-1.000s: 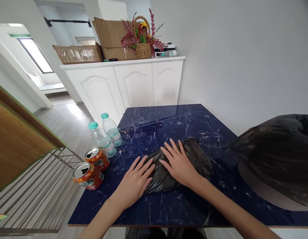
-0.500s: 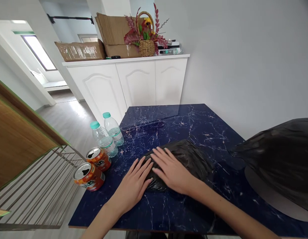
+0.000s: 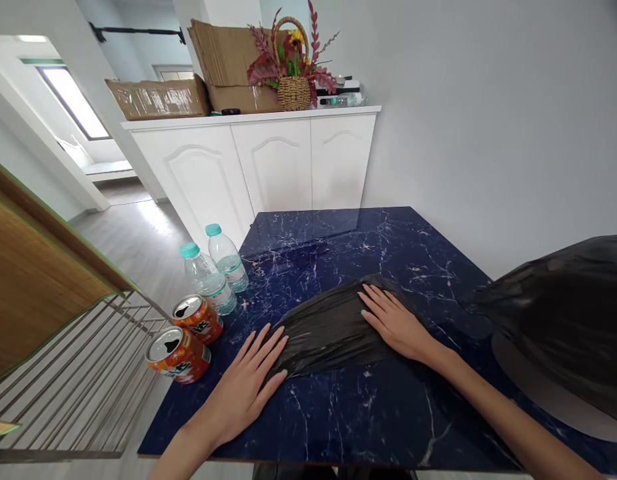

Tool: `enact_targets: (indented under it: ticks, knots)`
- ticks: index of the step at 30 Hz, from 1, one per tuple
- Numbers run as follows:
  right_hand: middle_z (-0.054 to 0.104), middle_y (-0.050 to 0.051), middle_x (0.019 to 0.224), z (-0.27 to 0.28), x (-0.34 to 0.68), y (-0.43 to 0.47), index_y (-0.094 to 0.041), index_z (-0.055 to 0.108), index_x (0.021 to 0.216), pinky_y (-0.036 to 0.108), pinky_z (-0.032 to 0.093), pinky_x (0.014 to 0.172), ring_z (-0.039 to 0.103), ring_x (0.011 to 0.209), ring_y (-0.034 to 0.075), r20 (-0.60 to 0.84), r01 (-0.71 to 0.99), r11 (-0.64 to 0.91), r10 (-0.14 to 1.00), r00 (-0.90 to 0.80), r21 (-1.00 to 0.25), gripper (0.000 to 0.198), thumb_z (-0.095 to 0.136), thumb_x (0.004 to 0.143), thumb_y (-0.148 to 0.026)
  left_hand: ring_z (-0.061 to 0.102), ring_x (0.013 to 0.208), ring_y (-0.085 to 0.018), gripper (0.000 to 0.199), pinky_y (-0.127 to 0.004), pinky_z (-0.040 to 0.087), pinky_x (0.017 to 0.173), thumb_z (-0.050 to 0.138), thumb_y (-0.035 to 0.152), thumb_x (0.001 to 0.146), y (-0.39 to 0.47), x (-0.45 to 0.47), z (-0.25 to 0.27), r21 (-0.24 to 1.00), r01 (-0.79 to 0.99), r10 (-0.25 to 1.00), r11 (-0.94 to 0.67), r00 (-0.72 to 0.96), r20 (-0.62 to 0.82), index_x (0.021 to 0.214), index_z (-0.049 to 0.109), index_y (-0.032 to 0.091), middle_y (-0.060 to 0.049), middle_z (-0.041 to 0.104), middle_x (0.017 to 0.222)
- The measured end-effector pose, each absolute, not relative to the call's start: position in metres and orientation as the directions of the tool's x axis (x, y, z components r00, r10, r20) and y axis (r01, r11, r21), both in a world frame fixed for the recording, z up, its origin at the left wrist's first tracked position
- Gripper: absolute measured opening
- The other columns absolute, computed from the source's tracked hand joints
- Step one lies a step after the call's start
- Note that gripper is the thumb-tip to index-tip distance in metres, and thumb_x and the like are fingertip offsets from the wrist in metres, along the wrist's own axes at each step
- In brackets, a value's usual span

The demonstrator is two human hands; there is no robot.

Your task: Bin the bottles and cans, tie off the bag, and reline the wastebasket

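**While both my palms press a black plastic bag flat on the blue desk**

As I look down, my left hand (image 3: 243,385) lies open, palm down, its fingertips touching the near left corner of the black bag (image 3: 328,328). My right hand (image 3: 396,323) also lies open and flat, resting on the bag's right part. Neither grip is closed; nothing is grasped, only pressed.

The bag lies in the middle of the dark blue marbled desk (image 3: 338,233), spread into a low, wide, wrinkled shape between my two hands. I judge the flattening to be well along: the plastic lies low and stretched from left to right, though creases show across it and its far edge looks slightly raised. It is not folded or rolled, as far as I can see.

At the desk's left edge stand two water bottles (image 3: 208,277) with teal caps, and just in front of them two orange drink cans (image 3: 181,350), well apart from the bag. At the right sits a bin lined with another black bag (image 3: 568,313). A wire rack (image 3: 78,393) stands to the left of the desk.
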State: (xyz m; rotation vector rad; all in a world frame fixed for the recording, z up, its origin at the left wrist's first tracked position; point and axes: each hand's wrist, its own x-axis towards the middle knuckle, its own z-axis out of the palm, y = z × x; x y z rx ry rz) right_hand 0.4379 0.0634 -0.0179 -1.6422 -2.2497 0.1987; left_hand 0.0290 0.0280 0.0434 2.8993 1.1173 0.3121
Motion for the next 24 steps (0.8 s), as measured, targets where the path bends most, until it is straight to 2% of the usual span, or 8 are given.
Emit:
enact_targets:
  ticks: [5,8,13,16,18,21,23,24]
  knots:
    - [0.026,0.007,0.178,-0.002,0.436,0.045,-0.023,0.032,0.171,0.055,0.022,0.136,0.02,0.166,0.026,0.198,0.861,0.315,0.947,-0.254,-0.4,0.067,0.03,0.114,-0.058,0.03,0.163,-0.033,0.094,-0.054,0.039,0.128,0.065,0.052,0.103,0.0,0.012,0.058,0.102,0.619,0.626,-0.779,0.755,0.198,0.175,0.011,0.025,-0.009,0.042,0.172]
    - [0.022,0.007,0.18,0.024,0.406,0.014,-0.022,0.029,0.172,0.055,0.016,0.137,0.013,0.168,0.026,0.219,0.79,0.444,0.896,-0.386,-0.424,0.069,0.038,0.113,-0.057,0.037,0.16,-0.039,0.105,-0.057,0.047,0.122,0.078,0.057,0.091,-0.019,-0.001,0.063,0.073,0.614,0.611,-0.786,0.753,0.246,0.173,0.024,0.021,-0.014,0.05,0.167]
    - [0.013,0.009,0.181,0.052,0.341,-0.039,-0.025,0.012,0.175,0.058,0.007,0.136,0.007,0.167,0.034,0.116,0.504,0.67,0.656,-0.746,-0.546,0.109,0.068,0.094,-0.071,0.064,0.138,-0.029,0.058,-0.046,0.055,0.117,0.07,0.024,0.1,-0.047,-0.002,0.062,0.149,0.538,0.553,-0.83,0.758,0.347,0.156,0.056,0.027,-0.009,0.076,0.132]
    - [0.02,0.011,0.179,0.048,0.31,-0.057,-0.024,0.015,0.175,0.057,0.005,0.136,0.012,0.167,0.033,0.112,0.417,0.627,0.63,-0.769,-0.658,0.098,0.07,0.099,-0.053,0.071,0.122,-0.023,0.043,-0.037,0.058,0.111,0.068,0.02,0.1,-0.058,0.011,0.065,0.285,0.461,0.542,-0.84,0.708,0.453,0.143,0.064,0.028,-0.008,0.078,0.115]
    - [0.037,0.01,0.174,0.047,0.295,-0.066,-0.023,0.033,0.171,0.055,0.009,0.137,0.029,0.163,0.032,0.104,0.348,0.487,0.685,-0.721,-0.801,0.077,0.065,0.104,-0.04,0.071,0.119,-0.024,0.048,-0.038,0.059,0.11,0.073,0.031,0.099,-0.062,0.02,0.069,0.323,0.406,0.519,-0.855,0.67,0.53,0.146,0.06,0.028,-0.008,0.078,0.112]
    - [0.063,0.009,0.156,0.057,0.288,-0.074,-0.023,0.061,0.154,0.053,0.024,0.133,0.051,0.151,0.032,-0.085,0.102,-0.043,0.89,-0.448,-0.994,0.054,0.055,0.107,-0.048,0.065,0.131,-0.03,0.069,-0.047,0.056,0.113,0.073,0.043,0.099,-0.063,0.033,0.079,0.301,0.413,0.506,-0.86,0.609,0.611,0.16,0.045,0.027,-0.013,0.073,0.133]
    - [0.068,0.011,0.149,0.065,0.292,-0.071,-0.02,0.065,0.149,0.05,0.036,0.128,0.056,0.147,0.031,-0.324,-0.179,-0.375,0.909,-0.262,-0.909,0.063,0.055,0.104,-0.062,0.056,0.144,-0.032,0.065,-0.051,0.053,0.117,0.067,0.033,0.103,-0.06,0.044,0.084,0.249,0.47,0.511,-0.847,0.59,0.625,0.163,0.042,0.027,-0.016,0.06,0.153]
    - [0.068,0.013,0.148,0.067,0.298,-0.066,-0.018,0.064,0.15,0.048,0.04,0.126,0.058,0.146,0.031,-0.4,-0.287,-0.449,0.891,-0.216,-0.846,0.07,0.058,0.101,-0.067,0.05,0.15,-0.032,0.062,-0.052,0.05,0.119,0.064,0.026,0.104,-0.057,0.051,0.086,0.21,0.489,0.505,-0.846,0.613,0.608,0.162,0.043,0.027,-0.015,0.054,0.16]
